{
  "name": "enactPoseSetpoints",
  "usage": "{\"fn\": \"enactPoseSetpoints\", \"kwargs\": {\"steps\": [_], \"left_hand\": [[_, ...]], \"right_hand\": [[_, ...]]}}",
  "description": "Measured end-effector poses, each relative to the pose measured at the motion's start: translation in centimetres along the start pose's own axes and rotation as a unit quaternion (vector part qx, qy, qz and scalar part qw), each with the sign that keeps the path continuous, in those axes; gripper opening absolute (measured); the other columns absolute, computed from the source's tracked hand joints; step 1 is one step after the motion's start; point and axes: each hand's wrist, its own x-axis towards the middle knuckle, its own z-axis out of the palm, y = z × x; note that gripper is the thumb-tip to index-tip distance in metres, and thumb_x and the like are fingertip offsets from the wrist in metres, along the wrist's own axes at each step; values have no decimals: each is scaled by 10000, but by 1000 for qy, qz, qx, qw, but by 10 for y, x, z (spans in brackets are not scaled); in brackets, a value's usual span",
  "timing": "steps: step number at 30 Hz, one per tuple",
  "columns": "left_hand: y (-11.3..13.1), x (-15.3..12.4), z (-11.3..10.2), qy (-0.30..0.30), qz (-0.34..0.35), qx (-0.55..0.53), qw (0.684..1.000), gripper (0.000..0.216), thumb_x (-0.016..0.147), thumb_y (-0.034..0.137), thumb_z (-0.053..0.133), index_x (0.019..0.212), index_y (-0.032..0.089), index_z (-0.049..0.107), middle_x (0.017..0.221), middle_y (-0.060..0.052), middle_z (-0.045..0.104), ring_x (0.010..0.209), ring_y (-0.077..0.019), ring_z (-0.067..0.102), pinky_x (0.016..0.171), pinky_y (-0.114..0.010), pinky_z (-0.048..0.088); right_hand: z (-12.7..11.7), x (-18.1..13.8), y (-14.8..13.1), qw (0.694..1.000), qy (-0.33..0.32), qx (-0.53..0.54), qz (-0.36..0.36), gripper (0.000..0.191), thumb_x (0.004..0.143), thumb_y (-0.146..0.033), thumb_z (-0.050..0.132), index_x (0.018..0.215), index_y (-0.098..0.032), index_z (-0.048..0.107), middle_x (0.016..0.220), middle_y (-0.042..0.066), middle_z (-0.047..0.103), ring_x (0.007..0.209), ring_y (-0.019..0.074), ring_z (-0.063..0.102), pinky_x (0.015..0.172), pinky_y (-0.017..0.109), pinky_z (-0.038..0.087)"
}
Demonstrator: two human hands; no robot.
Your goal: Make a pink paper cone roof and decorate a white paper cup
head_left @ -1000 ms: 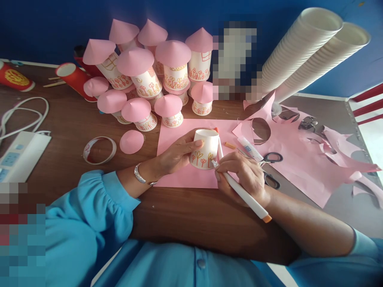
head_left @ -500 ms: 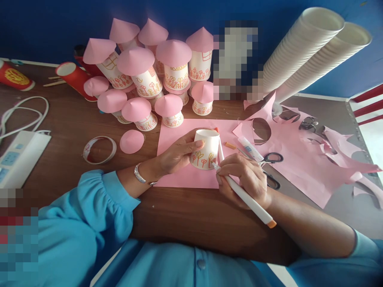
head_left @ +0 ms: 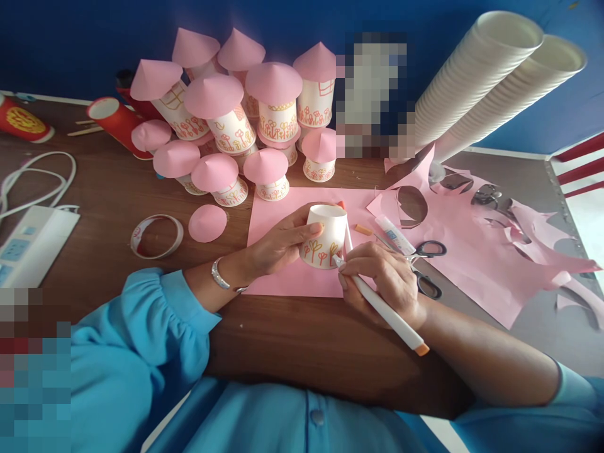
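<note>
In my left hand [head_left: 287, 242] I hold a white paper cup [head_left: 326, 225], bottom end up, with my thumb on its near side. Orange and mustard flowers are drawn round its lower part. My right hand [head_left: 380, 280] is closed round a white marker [head_left: 391, 318] with an orange end, its tip at the drawn flowers on the cup's right side. Beneath the cup lies a sheet of pink paper [head_left: 274, 277]. Behind my right hand, a second white marker [head_left: 348, 236] with a red end is partly hidden; an orange cap [head_left: 363, 229] lies nearby.
Several decorated cups with pink cone roofs [head_left: 274, 85] stand at the back. Tape roll [head_left: 157, 237], pink cone [head_left: 207, 223] and power strip [head_left: 38, 245] lie left. Scissors [head_left: 429, 250], a glue tube [head_left: 395, 234], cut pink paper [head_left: 491, 264] and tall cup stacks [head_left: 476, 75] are right.
My right hand and the marker have shifted slightly left, and the marker tip has moved a little along the cup's flowers. The left hand and cup stay nearly where they were.
</note>
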Motion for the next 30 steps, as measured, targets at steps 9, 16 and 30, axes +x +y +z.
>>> {"fn": "enactPoseSetpoints", "kwargs": {"steps": [9, 16, 30], "left_hand": [[2, -1, 1, 14, -18, 20, 1000, 461, 889, 395, 785, 1303, 218, 684, 1136, -87, 751, 962, -231, 721, 794, -325, 547], [1, -2, 2, 25, -17, 49, 998, 555, 862, 418, 808, 1356, 226, 640, 1257, -108, 722, 1065, -252, 691, 813, -320, 531], [1, -1, 1, 26, -19, 44, 998, 541, 864, 420, 806, 1346, 237, 644, 1223, -89, 725, 1020, -234, 695, 829, -327, 526]], "right_hand": [[0, 1, 2, 1000, 5, -7, -6, 197, 874, -55, 607, 969, -227, 594, 746, 5, 654, 628, 158, 660, 566, 276, 564], [1, 1, 3, 1000, 12, -6, -17, 209, 873, -31, 618, 984, -202, 575, 738, 35, 672, 636, 168, 668, 575, 288, 559], [2, -1, 2, 1000, -2, 11, -10, 217, 871, -38, 605, 993, -213, 566, 752, 15, 658, 637, 166, 656, 591, 293, 554]]}}
